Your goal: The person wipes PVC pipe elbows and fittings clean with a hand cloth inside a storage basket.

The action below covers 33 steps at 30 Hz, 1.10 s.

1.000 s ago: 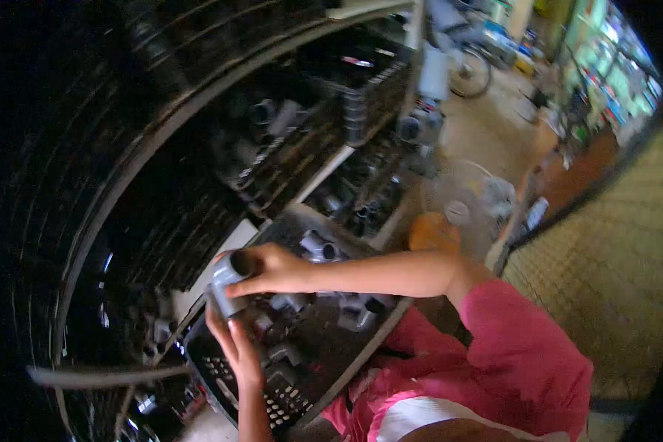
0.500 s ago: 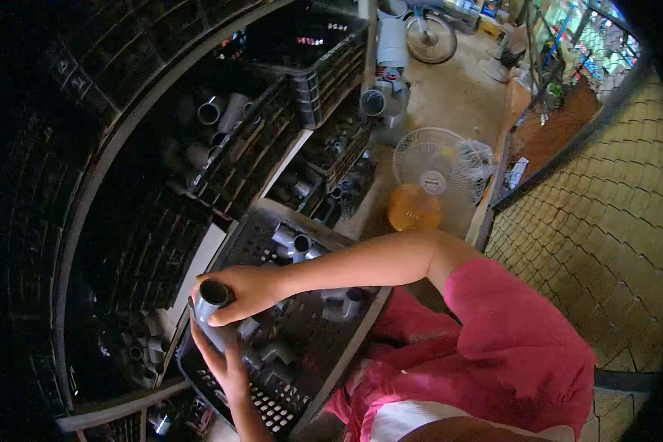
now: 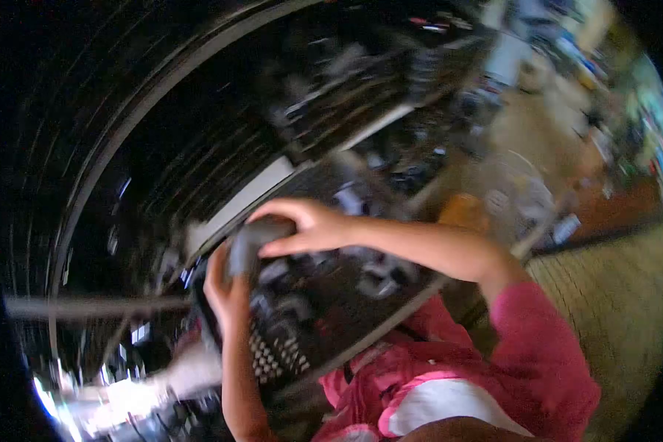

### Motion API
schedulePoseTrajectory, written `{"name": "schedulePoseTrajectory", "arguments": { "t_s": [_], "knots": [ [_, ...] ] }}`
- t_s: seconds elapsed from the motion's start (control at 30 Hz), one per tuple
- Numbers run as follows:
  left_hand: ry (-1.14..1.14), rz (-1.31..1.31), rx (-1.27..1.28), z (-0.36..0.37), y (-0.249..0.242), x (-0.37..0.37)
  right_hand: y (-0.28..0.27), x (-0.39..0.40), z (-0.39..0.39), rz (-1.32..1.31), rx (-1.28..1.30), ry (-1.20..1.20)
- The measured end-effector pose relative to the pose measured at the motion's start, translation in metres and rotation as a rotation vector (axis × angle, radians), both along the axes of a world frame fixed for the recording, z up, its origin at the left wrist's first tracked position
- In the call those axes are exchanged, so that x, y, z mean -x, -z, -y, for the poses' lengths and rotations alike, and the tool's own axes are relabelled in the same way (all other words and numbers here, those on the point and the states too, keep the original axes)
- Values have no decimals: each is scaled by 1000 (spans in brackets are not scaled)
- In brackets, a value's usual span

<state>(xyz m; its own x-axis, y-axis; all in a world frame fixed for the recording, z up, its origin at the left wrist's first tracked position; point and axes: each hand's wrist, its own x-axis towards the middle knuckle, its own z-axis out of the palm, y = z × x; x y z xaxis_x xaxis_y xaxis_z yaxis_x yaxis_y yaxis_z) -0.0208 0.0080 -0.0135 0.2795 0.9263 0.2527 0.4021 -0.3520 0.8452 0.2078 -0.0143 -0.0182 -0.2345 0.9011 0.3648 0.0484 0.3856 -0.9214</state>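
Note:
A grey plastic pipe fitting [image 3: 244,254] is held between my two hands over a black crate. My right hand [image 3: 307,227] curls over its upper end, thumb and fingers gripping it. My left hand [image 3: 227,283] is wrapped around its lower side. Motion blur hides the fitting's exact shape. Below lies the black plastic crate [image 3: 346,324] with a perforated side, holding several loose grey fittings [image 3: 291,303]. More grey pieces [image 3: 379,280] sit toward the crate's right side.
Dark crate shelving [image 3: 361,88] with more fittings stands beyond and to the left. A fan [image 3: 519,188] and an orange round object [image 3: 464,212] are on the floor at the right. Bright light [image 3: 129,398] glares at lower left.
The view has swung and blurred, so the shelves and floor appear shifted rightward. Both hands stay on the fitting, which is now tilted differently, with its open mouth less visible.

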Motion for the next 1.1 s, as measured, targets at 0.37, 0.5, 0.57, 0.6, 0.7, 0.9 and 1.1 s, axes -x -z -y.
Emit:
{"name": "schedulePoseTrajectory", "arguments": {
  "t_s": [0.37, 0.5, 0.57, 0.6, 0.7, 0.9, 1.1],
  "knots": [
    [60, -497, -68, 2, -26, -1, -19, -6, 3, -360, 670, -10],
    [83, -618, -44, 0, -33, 6, -18, -2, 1, -260, 707, -57],
    [54, -656, -79, -5, -30, 12, -19, 0, 4, -202, 733, -63],
    [31, -706, -67, -10, -36, 19, -9, -1, 3, -167, 736, -78],
    [-195, -952, -48, -33, -82, 43, -10, 1, 6, -57, 729, -180],
    [-626, -1157, -129, -134, -90, 121, 30, -6, 16, 798, 364, -322],
    [-835, -1169, -185, -212, -40, 157, 74, -1, 14, 1120, 344, -308]
  ]
}}
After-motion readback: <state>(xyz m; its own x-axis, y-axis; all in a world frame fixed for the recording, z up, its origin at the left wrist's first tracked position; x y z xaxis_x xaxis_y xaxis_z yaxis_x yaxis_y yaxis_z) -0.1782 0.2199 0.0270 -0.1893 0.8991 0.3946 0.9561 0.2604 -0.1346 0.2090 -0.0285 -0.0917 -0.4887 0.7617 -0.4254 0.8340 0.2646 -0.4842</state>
